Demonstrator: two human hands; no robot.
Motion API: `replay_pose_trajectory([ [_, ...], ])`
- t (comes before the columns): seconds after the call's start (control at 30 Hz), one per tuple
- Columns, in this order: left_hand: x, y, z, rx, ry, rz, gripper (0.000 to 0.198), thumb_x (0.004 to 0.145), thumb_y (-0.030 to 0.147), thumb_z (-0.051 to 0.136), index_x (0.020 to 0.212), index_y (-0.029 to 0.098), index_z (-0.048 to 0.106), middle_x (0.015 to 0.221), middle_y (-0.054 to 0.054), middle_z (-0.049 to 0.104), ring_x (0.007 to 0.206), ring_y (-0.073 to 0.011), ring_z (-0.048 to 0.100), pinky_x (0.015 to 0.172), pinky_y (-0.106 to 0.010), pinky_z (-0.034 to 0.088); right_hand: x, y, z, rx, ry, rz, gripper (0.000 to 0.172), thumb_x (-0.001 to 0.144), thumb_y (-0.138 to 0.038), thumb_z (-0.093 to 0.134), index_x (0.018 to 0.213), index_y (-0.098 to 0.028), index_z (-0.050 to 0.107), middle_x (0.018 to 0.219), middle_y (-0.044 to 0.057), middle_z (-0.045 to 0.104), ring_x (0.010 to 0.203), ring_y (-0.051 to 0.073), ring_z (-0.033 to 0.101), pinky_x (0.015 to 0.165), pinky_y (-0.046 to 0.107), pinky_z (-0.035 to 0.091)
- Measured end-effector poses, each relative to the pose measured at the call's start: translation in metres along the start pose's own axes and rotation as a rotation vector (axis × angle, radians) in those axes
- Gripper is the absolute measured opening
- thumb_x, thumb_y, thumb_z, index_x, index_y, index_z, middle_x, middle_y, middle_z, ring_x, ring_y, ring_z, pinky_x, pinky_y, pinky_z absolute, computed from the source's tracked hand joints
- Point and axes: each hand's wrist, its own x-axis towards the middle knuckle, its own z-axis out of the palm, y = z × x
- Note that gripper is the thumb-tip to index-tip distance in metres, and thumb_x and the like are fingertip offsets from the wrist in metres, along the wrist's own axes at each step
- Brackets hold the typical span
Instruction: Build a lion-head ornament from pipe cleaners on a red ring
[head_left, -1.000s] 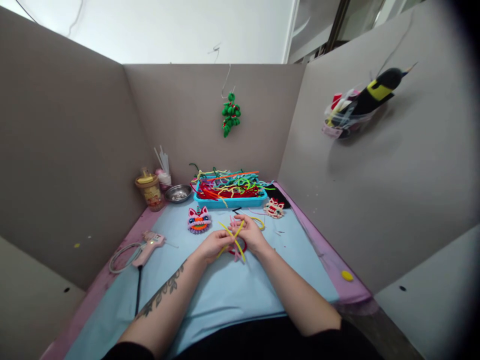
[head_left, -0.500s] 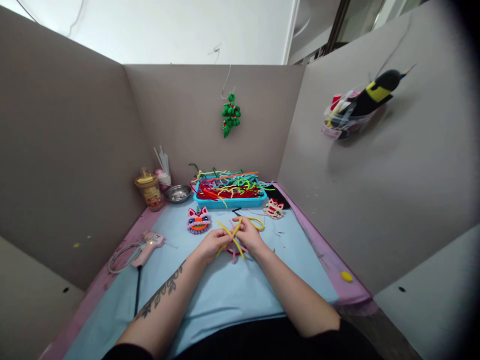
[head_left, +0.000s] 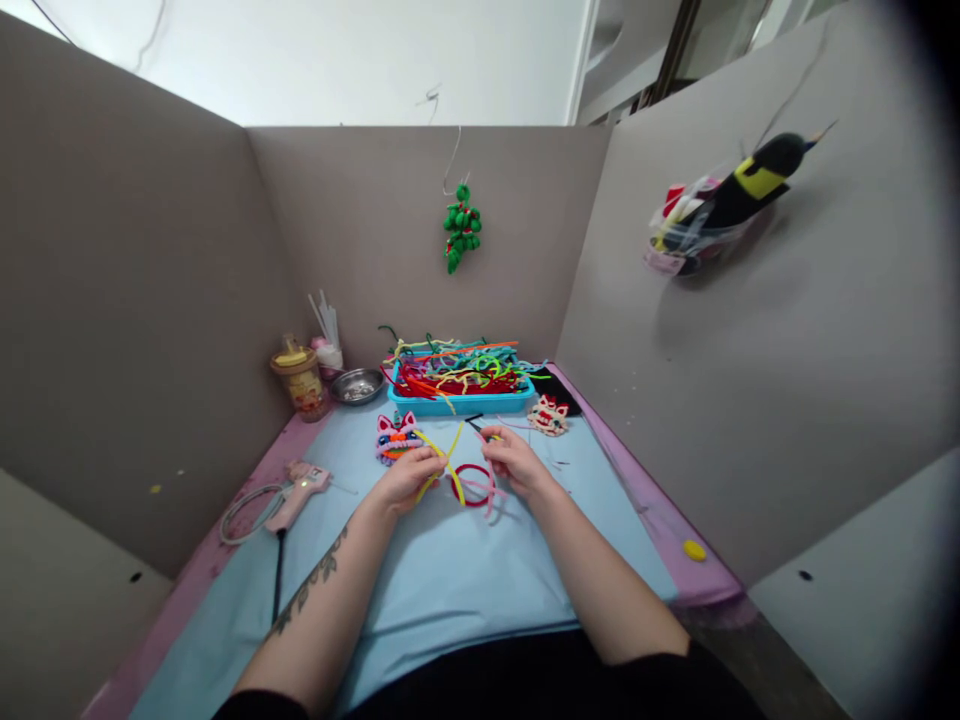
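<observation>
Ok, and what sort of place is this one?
Probably a small craft workstation: grey panels enclose a cloth-covered table, with a blue tray heaped with colourful fuzzy stems at the back and what looks like a pink glue gun on the left.

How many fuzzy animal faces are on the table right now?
2. The pink-and-purple face lies just beyond the left hand, which partly covers it; the cream-and-red face lies near the right end of the blue tray. Any behind the tray would be hidden.

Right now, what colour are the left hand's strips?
Yellow; the strips show best in the head view.
</observation>
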Motion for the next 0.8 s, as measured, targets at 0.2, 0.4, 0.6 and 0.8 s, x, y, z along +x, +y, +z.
replay_pose_trajectory([
  [0.2, -0.004, -0.012, 0.016, 0.025, -0.400, -0.043, 0.025, 0.064, 0.029, 0.072, 0.080, 0.010, 0.067, 0.083, -0.010, 0.066, 0.079, -0.0178, 0.060, 0.077, -0.029, 0.041, -0.003, 0.009, 0.019, 0.126, -0.034, -0.040, 0.040, 0.057, -0.021, 0.069, 0.092, -0.019, 0.050, 0.056, -0.008, 0.053, 0.036, 0.003, 0.036, 0.035, 0.016, 0.019],
  [0.4, -0.004, -0.019, 0.017, 0.151, -0.470, -0.005, 0.027, 0.064, 0.029, 0.073, 0.083, 0.010, 0.069, 0.080, -0.008, 0.066, 0.073, -0.0155, 0.058, 0.071, -0.026, 0.040, 0.000, 0.010, 0.022, 0.191, 0.033, -0.079, 0.038, 0.056, -0.022, 0.070, 0.089, -0.019, 0.052, 0.055, -0.008, 0.052, 0.037, 0.002, 0.035, 0.036, 0.016, 0.022],
  [0.6, -0.005, -0.017, 0.014, 0.148, -0.445, -0.035, 0.027, 0.062, 0.033, 0.074, 0.078, 0.011, 0.067, 0.083, -0.010, 0.067, 0.075, -0.0183, 0.059, 0.065, -0.026, 0.041, 0.009, -0.002, -0.003, 0.465, 0.203, -0.128, 0.037, 0.056, -0.028, 0.071, 0.084, -0.022, 0.047, 0.053, -0.010, 0.046, 0.035, 0.003, 0.029, 0.032, 0.016, 0.014],
  [0.8, -0.005, -0.013, 0.019, 0.056, -0.335, -0.032, 0.031, 0.062, 0.032, 0.075, 0.084, 0.011, 0.068, 0.087, -0.010, 0.067, 0.075, -0.0153, 0.060, 0.068, -0.024, 0.042, 0.010, -0.002, -0.007, 0.417, 0.248, -0.150, 0.039, 0.055, -0.028, 0.073, 0.083, -0.022, 0.047, 0.051, -0.010, 0.048, 0.036, 0.002, 0.034, 0.034, 0.014, 0.020],
])
